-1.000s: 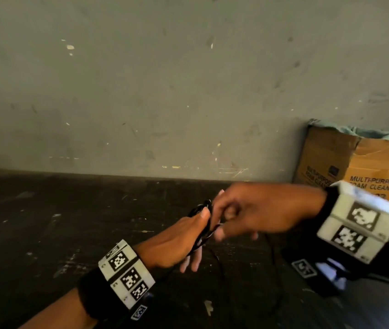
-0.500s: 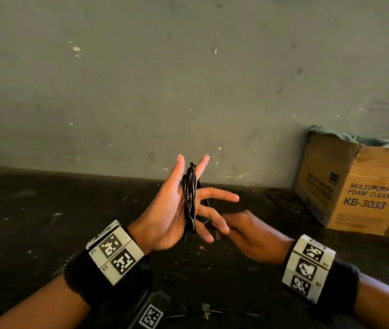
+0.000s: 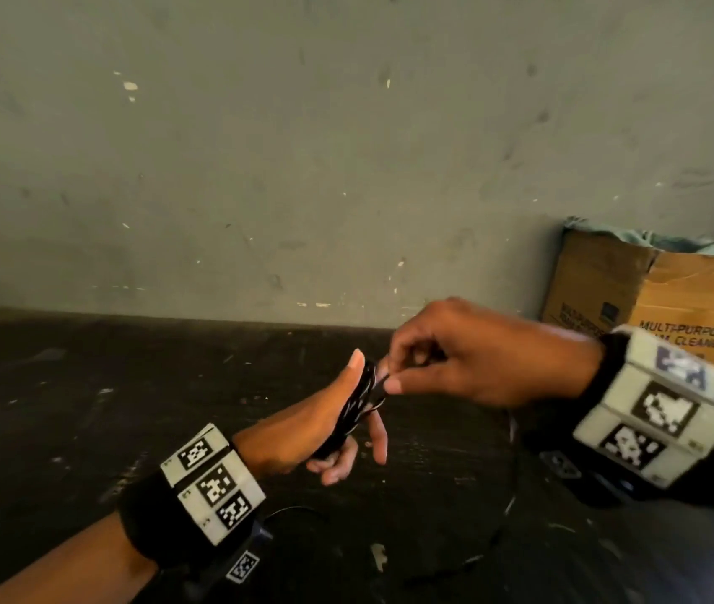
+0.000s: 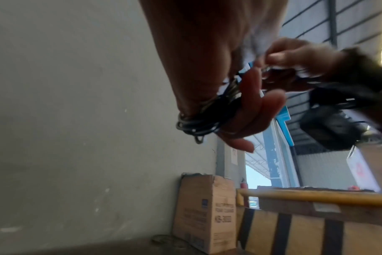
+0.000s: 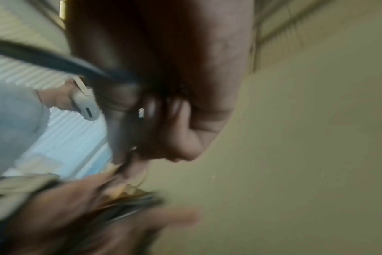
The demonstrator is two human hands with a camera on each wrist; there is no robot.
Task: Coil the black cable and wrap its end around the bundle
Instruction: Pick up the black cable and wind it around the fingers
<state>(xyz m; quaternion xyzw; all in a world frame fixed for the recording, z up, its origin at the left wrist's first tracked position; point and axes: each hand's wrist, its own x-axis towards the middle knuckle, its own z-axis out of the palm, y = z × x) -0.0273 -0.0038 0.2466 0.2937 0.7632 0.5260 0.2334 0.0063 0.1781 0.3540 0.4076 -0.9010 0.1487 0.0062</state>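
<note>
grey wall (image 3: 259, 167) | cardboard box (image 3: 651, 307) right | left hand (image 3: 302, 429) grips black cable (image 3: 357, 407) coil | right hand (image 3: 477, 355) fingers pinch strand

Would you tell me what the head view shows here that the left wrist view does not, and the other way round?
Only the head view shows the dark tabletop, the marker wristbands and loose cable trailing on the table. Only the left wrist view shows the coil's looped end below the left hand, plus a yellow rail. Both show the right hand pinching the cable beside the coil, and the cardboard box.
</note>
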